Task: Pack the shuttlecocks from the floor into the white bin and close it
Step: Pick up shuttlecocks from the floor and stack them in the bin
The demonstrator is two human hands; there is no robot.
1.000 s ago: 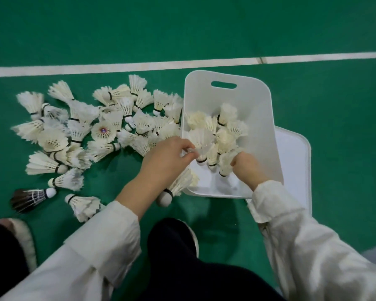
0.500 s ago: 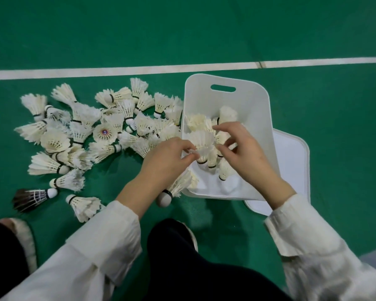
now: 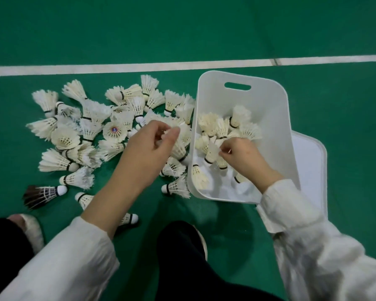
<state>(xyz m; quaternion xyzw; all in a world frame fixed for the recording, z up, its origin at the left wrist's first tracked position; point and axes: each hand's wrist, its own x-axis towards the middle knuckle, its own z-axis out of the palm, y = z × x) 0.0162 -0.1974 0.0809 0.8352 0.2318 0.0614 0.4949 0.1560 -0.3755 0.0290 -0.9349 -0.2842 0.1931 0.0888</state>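
The white bin (image 3: 271, 105) lies tilted on the green floor with several white shuttlecocks (image 3: 213, 127) inside. My right hand (image 3: 243, 157) is inside the bin, its fingertips pinched on the feathers of a shuttlecock (image 3: 212, 155). A pile of white shuttlecocks (image 3: 85, 131) is spread on the floor left of the bin. My left hand (image 3: 148, 148) hovers over the pile's right edge, thumb and fingers pinched on white feathers of a shuttlecock (image 3: 179, 146) there.
The bin's white lid (image 3: 310, 161) lies flat behind the bin on the right. A black-feathered shuttlecock (image 3: 41, 193) lies at the near left. My slippered feet (image 3: 32, 232) and dark trouser legs (image 3: 182, 263) fill the bottom. A white court line (image 3: 139, 67) crosses beyond.
My left hand has moved from the bin's near rim up and left onto the pile. My right hand has shifted within the bin and pinched onto a shuttlecock.
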